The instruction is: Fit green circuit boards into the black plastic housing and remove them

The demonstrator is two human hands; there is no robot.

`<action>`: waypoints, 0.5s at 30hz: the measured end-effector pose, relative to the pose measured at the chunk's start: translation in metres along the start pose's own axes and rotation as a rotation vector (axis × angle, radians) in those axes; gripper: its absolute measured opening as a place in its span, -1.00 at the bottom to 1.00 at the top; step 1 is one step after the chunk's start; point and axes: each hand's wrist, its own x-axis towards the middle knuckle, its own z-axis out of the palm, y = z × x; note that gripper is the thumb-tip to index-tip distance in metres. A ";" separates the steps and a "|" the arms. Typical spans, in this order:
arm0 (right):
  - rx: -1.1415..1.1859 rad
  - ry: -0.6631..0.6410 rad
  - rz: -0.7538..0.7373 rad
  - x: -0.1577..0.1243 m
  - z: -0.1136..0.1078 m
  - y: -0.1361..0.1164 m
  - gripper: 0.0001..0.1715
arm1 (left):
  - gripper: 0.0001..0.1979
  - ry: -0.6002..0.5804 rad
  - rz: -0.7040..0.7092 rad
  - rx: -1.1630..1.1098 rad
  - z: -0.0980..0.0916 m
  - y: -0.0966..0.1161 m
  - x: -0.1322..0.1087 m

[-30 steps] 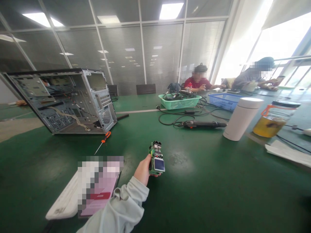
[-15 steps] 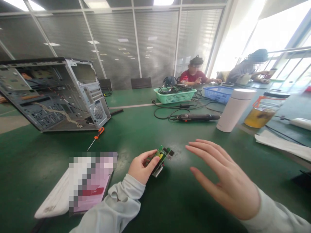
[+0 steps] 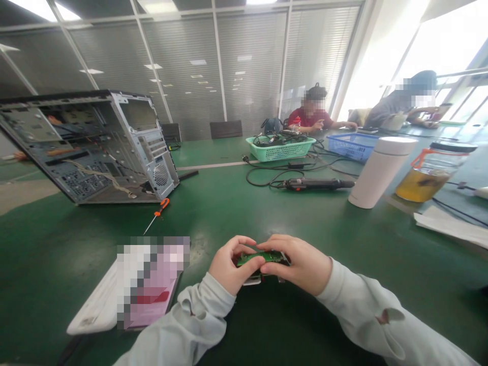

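Between my two hands is a small green circuit board (image 3: 263,257) with metal parts along its lower edge. My left hand (image 3: 234,264) grips its left end, the thumb lying over the near side. At the other end, my right hand (image 3: 299,262) is closed on it with thumb and fingers. Much of the board is covered by my fingers. It is held low over the green table (image 3: 213,213). To the left of my left hand lie a white object (image 3: 99,305) and a pink one (image 3: 156,300), both partly blurred out.
An open computer case (image 3: 110,147) stands at left, an orange-handled screwdriver (image 3: 161,207) before it. Farther back are a green basket of cables (image 3: 282,151), a blue basket (image 3: 351,147) and an electric screwdriver (image 3: 316,184). A white tumbler (image 3: 381,173) and a drink jar (image 3: 430,175) stand right. Two people sit beyond.
My right hand has come in from the right, where it was spread open, and closed on the board's right end. The board has turned more level. The view has shifted slightly.
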 end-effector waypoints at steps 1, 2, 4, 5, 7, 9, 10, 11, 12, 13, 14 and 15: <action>0.026 0.001 0.022 -0.001 0.000 -0.001 -0.76 | -0.65 -0.004 -0.018 -0.036 0.000 -0.001 0.001; 0.059 0.007 0.046 -0.001 0.001 -0.003 -0.81 | -0.63 0.000 -0.039 -0.082 -0.001 -0.002 0.002; 0.224 0.032 0.152 0.000 0.003 -0.005 -0.82 | -0.56 0.025 -0.103 -0.195 -0.003 -0.004 0.005; 0.374 0.045 0.253 0.001 0.004 -0.006 -0.84 | -0.51 0.033 -0.145 -0.250 -0.004 -0.005 0.008; 0.695 0.058 0.496 0.003 0.007 -0.006 -0.78 | -0.38 0.045 -0.231 -0.331 -0.007 -0.006 0.013; 0.921 0.036 0.690 0.005 0.008 -0.004 -0.62 | -0.32 0.071 -0.268 -0.367 -0.009 -0.009 0.016; 0.974 0.003 0.738 0.005 0.008 -0.004 -0.56 | -0.32 0.077 -0.265 -0.366 -0.009 -0.010 0.017; 1.026 -0.036 0.773 0.006 0.006 -0.004 -0.52 | -0.34 0.081 -0.251 -0.354 -0.009 -0.011 0.018; 1.123 -0.075 0.820 0.006 0.004 -0.005 -0.51 | -0.37 0.080 -0.232 -0.336 -0.009 -0.012 0.018; 1.245 -0.107 0.873 0.007 0.001 -0.006 -0.51 | -0.39 0.077 -0.212 -0.320 -0.009 -0.014 0.017; 1.372 -0.125 0.924 0.007 -0.001 -0.008 -0.50 | -0.41 0.067 -0.198 -0.309 -0.009 -0.014 0.016; 1.481 -0.116 0.970 0.008 -0.003 -0.009 -0.51 | -0.43 0.056 -0.191 -0.306 -0.009 -0.015 0.015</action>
